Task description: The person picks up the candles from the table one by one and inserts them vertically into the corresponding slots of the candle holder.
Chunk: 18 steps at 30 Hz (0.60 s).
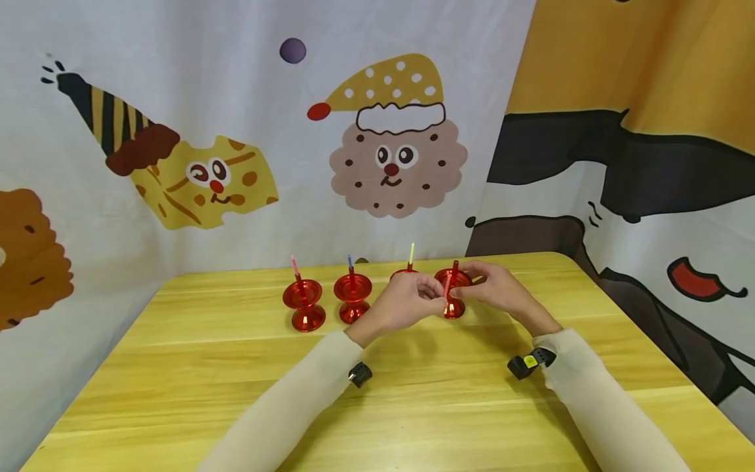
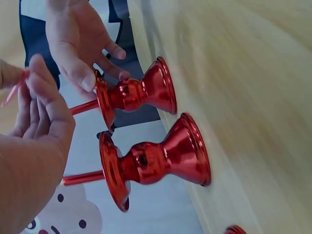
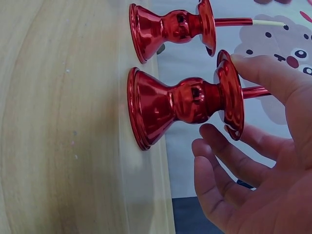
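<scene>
My left hand (image 1: 404, 303) pinches a thin red candle (image 2: 15, 88) between thumb and fingertips, beside the rightmost candle holder (image 1: 453, 309). That holder is shiny red metal, with a flared base, a round dish and an upright tube; it stands upright on the table. My right hand (image 1: 494, 288) grips its dish by the rim, thumb on one side and fingers on the other. No candle shows above its tube (image 3: 256, 91). Just left stands a matching holder (image 3: 180, 27) with a yellow candle (image 1: 412, 252), partly hidden by my left hand in the head view.
Further left stand two more red holders, one with a blue candle (image 1: 350, 261) and one with a pink candle (image 1: 295, 265). All are near the far edge of the wooden table (image 1: 413, 406). A printed cloth (image 1: 236, 78) hangs behind.
</scene>
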{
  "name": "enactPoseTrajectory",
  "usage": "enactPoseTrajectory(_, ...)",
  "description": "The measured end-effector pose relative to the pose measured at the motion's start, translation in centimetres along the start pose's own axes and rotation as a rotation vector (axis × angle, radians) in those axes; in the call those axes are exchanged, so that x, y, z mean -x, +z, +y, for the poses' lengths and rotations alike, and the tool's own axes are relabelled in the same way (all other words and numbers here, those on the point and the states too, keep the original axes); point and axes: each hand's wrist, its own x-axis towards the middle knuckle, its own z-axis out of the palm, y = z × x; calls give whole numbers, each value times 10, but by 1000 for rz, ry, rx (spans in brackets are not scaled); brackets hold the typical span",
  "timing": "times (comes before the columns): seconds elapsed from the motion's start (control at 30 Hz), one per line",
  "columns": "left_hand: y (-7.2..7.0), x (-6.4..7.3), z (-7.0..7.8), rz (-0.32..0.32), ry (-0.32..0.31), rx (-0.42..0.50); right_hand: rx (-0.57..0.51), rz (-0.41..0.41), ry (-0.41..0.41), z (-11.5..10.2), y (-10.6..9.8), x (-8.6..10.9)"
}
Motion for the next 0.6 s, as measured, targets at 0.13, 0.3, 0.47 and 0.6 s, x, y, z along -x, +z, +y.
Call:
enactPoseTrajectory(0.13,7,-12,1,88,-19,-58,-6,0,-9,0,0,-1)
enactPoseTrajectory(0.3,13,-23,3,159,-10,-68,-28,-9,-12,0,0,-1)
enactPoseTrajectory(0.47,16,-32,5,226,57,-88,-13,-10,-4,0,-1,-1)
enactPoseTrajectory(0.6,18,-39,5,265,102,-97,-21,-15,-1,-1,-2,0)
